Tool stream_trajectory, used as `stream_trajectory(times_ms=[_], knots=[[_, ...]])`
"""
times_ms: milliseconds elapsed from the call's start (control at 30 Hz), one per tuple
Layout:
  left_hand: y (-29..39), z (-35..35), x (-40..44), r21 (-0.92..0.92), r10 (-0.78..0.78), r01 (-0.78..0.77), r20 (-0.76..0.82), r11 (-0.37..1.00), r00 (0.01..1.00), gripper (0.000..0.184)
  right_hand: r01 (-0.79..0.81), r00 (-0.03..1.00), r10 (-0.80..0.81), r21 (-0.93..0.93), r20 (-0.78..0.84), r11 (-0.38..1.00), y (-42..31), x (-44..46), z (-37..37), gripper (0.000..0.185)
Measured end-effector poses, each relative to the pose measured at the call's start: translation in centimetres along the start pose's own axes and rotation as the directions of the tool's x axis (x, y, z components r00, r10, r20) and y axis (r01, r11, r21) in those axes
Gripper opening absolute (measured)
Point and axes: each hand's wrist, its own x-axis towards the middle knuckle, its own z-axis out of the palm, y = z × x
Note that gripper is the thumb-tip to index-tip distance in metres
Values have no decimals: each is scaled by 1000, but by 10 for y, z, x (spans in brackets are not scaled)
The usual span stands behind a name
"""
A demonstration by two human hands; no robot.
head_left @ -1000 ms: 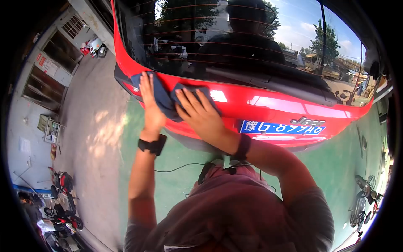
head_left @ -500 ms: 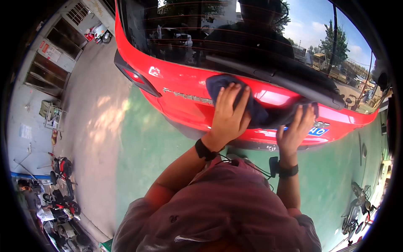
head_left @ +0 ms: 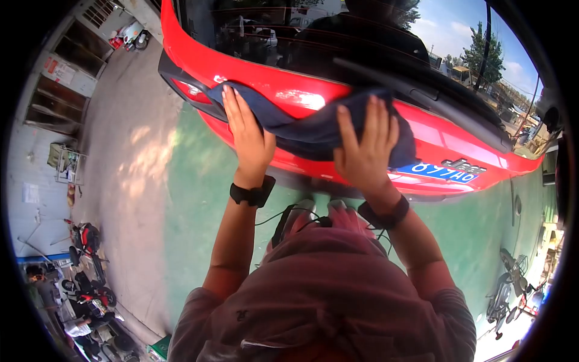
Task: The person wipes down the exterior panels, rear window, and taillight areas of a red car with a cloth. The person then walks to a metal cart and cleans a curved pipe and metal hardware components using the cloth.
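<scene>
A dark blue cloth (head_left: pixel 304 130) lies stretched and partly twisted across the red tailgate (head_left: pixel 274 77) of a car. My left hand (head_left: pixel 250 142) presses its left end near the tail light (head_left: pixel 189 90), fingers extended and flat. On its right part rests my right hand (head_left: pixel 367 148), fingers spread over the fabric. Right of that hand, a blue licence plate (head_left: pixel 437 171) shows partly, with a dark badge (head_left: pixel 464 166) above its right end. The cloth hides part of the tailgate. Both wrists wear black bands.
Above the cloth are the rear window (head_left: pixel 271 36) and its black wiper (head_left: pixel 434 105). The floor (head_left: pixel 199 241) is green, with grey concrete to the left. Motorbikes (head_left: pixel 90 241) stand along the left wall, and a bicycle (head_left: pixel 509 283) is at the right.
Both hands have moved left along the tailgate with the cloth. The cloth now spreads wider, its left end close to the tail light, and more of the plate and badge shows.
</scene>
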Motion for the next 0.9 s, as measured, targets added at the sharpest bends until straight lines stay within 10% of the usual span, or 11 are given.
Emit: stream_trajectory(times_ms=[200,300,467,600,700,900], knots=[[-54,34,-52,-505,-390,397,124,767,912,63,246,965,-253,92,65,965,-78,76,26,62],[-56,40,-87,-417,-423,456,176,786,889,54,308,949,-312,67,47,949,-93,72,51,60],[-108,58,-137,-536,-320,437,302,722,898,50,110,785,-350,441,512,891,-62,-4,95,54],[-80,18,-64,-493,-196,206,73,845,978,48,488,814,-423,-75,398,869,-23,-51,91,51],[-101,33,-88,-349,-215,330,330,877,919,50,310,942,-287,-124,171,943,-34,-20,41,53],[-88,76,-154,-373,-315,336,119,865,942,57,305,896,-260,-73,361,949,0,-66,69,56]])
